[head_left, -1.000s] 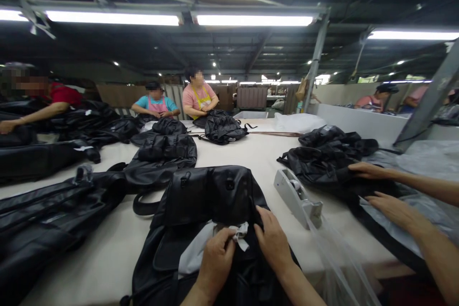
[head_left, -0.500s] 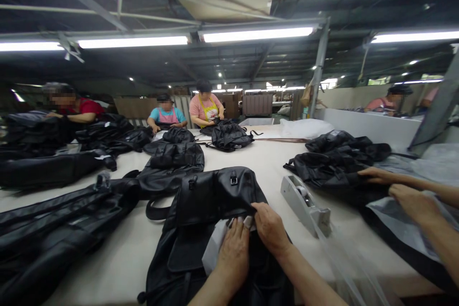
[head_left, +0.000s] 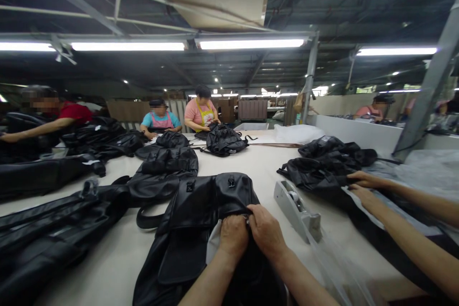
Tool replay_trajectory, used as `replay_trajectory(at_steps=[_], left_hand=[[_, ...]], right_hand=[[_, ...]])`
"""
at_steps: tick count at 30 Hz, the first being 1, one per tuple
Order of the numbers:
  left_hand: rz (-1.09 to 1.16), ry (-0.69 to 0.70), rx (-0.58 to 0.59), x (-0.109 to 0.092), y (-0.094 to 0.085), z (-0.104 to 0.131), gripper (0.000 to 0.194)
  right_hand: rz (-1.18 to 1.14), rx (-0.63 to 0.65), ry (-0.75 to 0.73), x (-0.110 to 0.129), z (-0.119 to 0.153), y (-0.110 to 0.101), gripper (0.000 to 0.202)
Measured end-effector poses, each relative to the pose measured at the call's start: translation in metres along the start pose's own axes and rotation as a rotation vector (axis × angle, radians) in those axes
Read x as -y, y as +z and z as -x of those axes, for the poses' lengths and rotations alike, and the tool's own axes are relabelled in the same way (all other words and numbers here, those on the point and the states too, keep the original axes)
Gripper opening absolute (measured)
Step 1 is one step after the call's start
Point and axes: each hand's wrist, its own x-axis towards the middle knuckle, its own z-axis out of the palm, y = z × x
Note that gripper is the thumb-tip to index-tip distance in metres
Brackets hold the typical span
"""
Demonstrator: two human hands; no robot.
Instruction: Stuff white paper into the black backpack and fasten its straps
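Note:
A black backpack (head_left: 197,205) with buckled flap pockets lies in front of me on the pale table. Its front shows a strap loop at the left side. My left hand (head_left: 234,236) is closed at the opening of a pocket, with a white sheet (head_left: 213,243) showing beside and under it; the fingertips are hidden. Close against it, my right hand (head_left: 266,229) pinches the edge of the backpack's pocket. Whether the sheet is paper or soft packing cannot be made out.
Right of the backpack stands a grey tape dispenser (head_left: 297,210), with clear plastic trailing from it. A co-worker's hands (head_left: 366,191) handle another black bag (head_left: 322,162) at the right. More black bags (head_left: 53,239) lie on the left. Several people work across the table (head_left: 244,158).
My left hand has gone from flat, extended fingers to a closed grip, and less white sheet shows. My right hand stays at the pocket edge. The view has shifted slightly right.

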Motion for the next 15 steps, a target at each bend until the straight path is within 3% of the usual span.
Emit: replay_trajectory(at_steps=[3,8,11,15], left_hand=[[-0.041,0.066,0.001,0.000,-0.003,0.025,0.039],[-0.106,0.325,-0.163,0.016,0.000,0.064,0.044],[-0.197,0.343,-0.147,0.019,0.010,0.063,0.049],[-0.296,0.379,-0.228,0.016,0.024,0.047,0.053]], right_hand=[[0.010,-0.007,0.023,-0.003,0.002,0.004,0.029],[-0.022,-0.006,0.035,-0.004,-0.003,0.005,0.030],[-0.028,0.017,0.015,0.000,-0.009,0.003,0.030],[-0.002,0.025,-0.015,0.003,-0.011,-0.003,0.029]])
